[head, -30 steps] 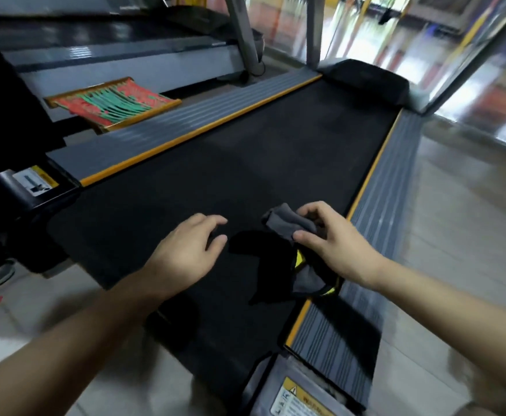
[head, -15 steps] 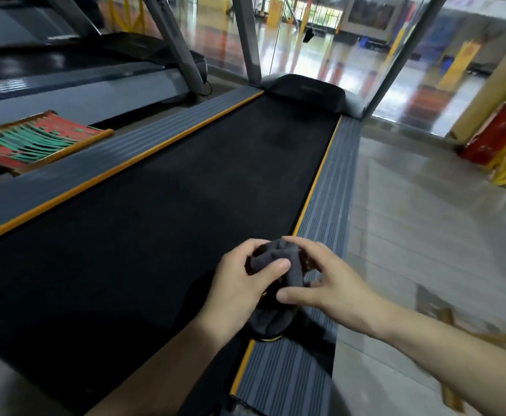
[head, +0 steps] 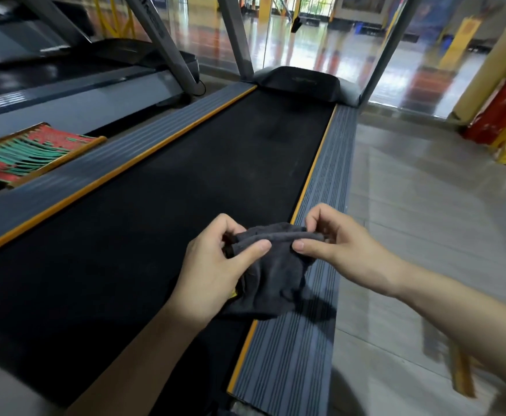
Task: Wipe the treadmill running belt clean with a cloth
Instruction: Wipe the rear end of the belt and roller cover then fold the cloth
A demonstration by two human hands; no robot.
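The treadmill running belt (head: 167, 223) fills most of what I can see, a long black strip running away toward a dark motor cover (head: 301, 82) at the far end. Grey ribbed side rails flank it, each edged in yellow along the belt: the left rail (head: 116, 163) and the right rail (head: 315, 265). Beyond the left rail sits a second treadmill (head: 65, 94), and a red and green mat (head: 26, 151) with a wooden frame lies between the two machines. To the right is pale tiled floor (head: 420, 205), with red and yellow items (head: 504, 115) against a pillar in the far corner. Over the belt's right edge the person holds a dark grey cloth (head: 272, 271) in both hands, bunched, its top edge stretched between them and the rest hanging down over the seam of belt and right rail. The left hand (head: 215, 271) pinches the cloth's left end between thumb and curled fingers; the right hand (head: 342, 244) pinches the right end the same way.
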